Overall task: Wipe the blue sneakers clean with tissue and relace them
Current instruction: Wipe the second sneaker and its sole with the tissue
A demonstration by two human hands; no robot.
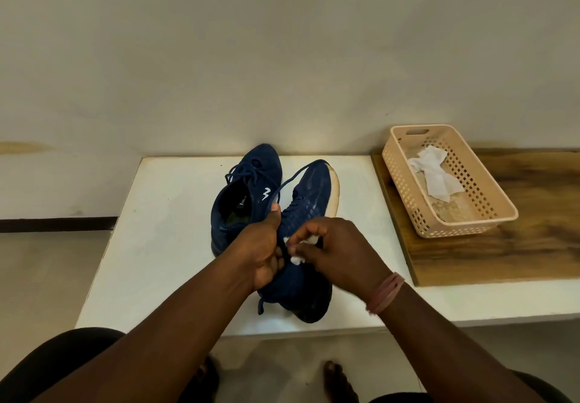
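Sneakers: two blue ones, centre of frame on the white table point(163, 245). Near sneaker point(301, 289) is tipped on its side, cream sole edge facing right, toe toward upper centre. Far sneaker point(241, 201) sits upright just left of it, touching, laces tied loosely at the tongue.

Left hand point(263, 255) is clamped around the near sneaker's collar/heel area, thumb up against the knit upper. Right hand point(342, 252) has its fingers pinched closed on a small white wad of tissue point(296, 259), pressed at the upper next to the left hand. Looks like mid-wipe on this shoe; relacing not done yet, one lace point(292, 179) trails loose toward the toe and another end hangs off the near table edge.

Handling, my read: light, knit upper soft and collapsible, so it dents under rubbing. Grip at the heel counter or the sole, the stiff parts. Tissue is flimsy, likely to shred or pill on the mesh.

Markings: white zigzag logo point(266, 191) on the far sneaker's side. Insole has a small print, unreadable.

Beige perforated basket point(489, 214) at right on a wooden board point(533, 245), crumpled tissues point(434, 173) inside. Well apart from the shoes.
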